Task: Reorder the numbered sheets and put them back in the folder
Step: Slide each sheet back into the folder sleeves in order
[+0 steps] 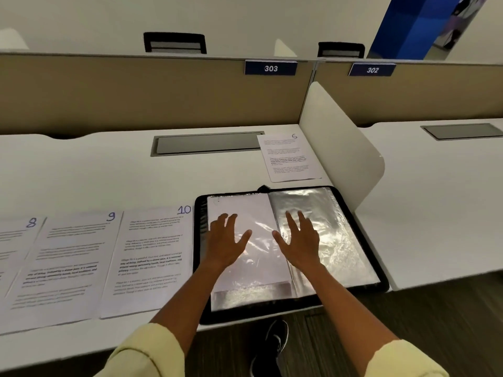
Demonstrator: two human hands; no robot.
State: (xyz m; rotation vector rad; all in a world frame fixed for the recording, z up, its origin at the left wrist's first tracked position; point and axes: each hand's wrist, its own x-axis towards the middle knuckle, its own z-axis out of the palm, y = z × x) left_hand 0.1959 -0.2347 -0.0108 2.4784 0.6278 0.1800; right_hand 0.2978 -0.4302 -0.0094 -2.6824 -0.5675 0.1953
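Note:
A black zip folder (364,232) lies open on the desk with clear plastic sleeves. Its left page holds a white sheet (239,210); the right sleeve (337,227) looks shiny and without a sheet. My left hand (226,240) lies flat, fingers spread, on the left page. My right hand (299,238) lies flat on the right sleeve near the spine. Sheets numbered 8 (16,246), 9 (68,257) and 10 (152,254) lie side by side left of the folder. Sheet 6 (288,156) lies behind the folder.
A white divider panel (340,142) stands right of the folder. A grey cable hatch (206,144) is set into the desk behind. The beige partition (152,93) carries signs 303 and 302. The folder overhangs the desk's front edge (81,349); my shoe (272,346) shows below.

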